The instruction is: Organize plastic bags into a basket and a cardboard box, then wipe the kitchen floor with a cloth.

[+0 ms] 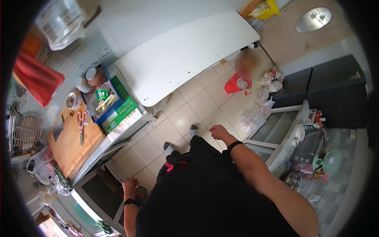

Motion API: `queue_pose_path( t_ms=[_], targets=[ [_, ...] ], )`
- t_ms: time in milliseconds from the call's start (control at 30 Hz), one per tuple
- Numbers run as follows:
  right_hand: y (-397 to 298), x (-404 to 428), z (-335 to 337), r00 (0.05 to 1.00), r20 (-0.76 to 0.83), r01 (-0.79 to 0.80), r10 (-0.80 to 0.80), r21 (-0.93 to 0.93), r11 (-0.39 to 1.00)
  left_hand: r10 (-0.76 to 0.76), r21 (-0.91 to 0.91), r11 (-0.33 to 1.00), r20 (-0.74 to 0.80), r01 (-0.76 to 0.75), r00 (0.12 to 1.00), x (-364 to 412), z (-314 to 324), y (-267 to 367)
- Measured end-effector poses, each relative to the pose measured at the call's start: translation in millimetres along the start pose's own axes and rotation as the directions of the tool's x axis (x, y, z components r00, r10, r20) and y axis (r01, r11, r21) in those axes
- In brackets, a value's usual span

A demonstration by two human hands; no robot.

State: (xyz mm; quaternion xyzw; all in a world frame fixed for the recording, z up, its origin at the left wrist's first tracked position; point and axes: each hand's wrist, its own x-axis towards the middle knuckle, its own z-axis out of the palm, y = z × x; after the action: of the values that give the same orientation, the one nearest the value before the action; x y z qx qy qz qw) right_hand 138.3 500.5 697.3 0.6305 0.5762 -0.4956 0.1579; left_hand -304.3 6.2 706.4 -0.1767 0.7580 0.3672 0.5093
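Note:
My left hand [130, 184] hangs low at the lower left, fingers loosely curled with nothing in them, in front of a dark glass-fronted appliance [102, 191]. My right hand [219, 132] is held out over the tiled floor [183, 118], fingers bent and empty. Orange-handled scissors [81, 126] lie on a wooden cutting board [69, 148] on the left counter. Behind them, a clear plastic tub [94, 107] holds a green packet [101, 94] and pale long pieces. Two jars [95, 76] stand beside the tub.
A long white tabletop [189, 56] runs along the wall ahead. On the floor to the right lie a red bag [236, 84] and several plastic bags [256, 114]. A glass-doored cabinet [274, 124] and a dark fridge-like unit [337, 91] stand at the right. A red cloth [40, 77] hangs at the left.

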Motion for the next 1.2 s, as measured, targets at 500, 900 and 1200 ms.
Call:
queue_pose_path(
  t_ms=[500, 900, 1200],
  targets=[
    [151.3, 65.0, -76.2, 0.995, 0.064, 0.055, -0.075, 0.263, 0.963, 0.06, 0.25, 0.967, -0.066, -0.042, 0.996, -96.9, 131.4, 51.6],
    [353.6, 105.1, -182.6, 0.966, -0.01, -0.204, 0.259, 0.592, 0.78, 0.144, 0.588, 0.801, 0.001, -0.117, 0.99, -139.3, 308.9, 134.5],
    [414.5, 147.1, -187.2, 0.954, 0.107, -0.281, 0.281, 0.651, 0.705, 0.266, 0.703, 0.674, 0.059, -0.229, 0.962, -150.2, 369.1, 145.9]
  ],
)
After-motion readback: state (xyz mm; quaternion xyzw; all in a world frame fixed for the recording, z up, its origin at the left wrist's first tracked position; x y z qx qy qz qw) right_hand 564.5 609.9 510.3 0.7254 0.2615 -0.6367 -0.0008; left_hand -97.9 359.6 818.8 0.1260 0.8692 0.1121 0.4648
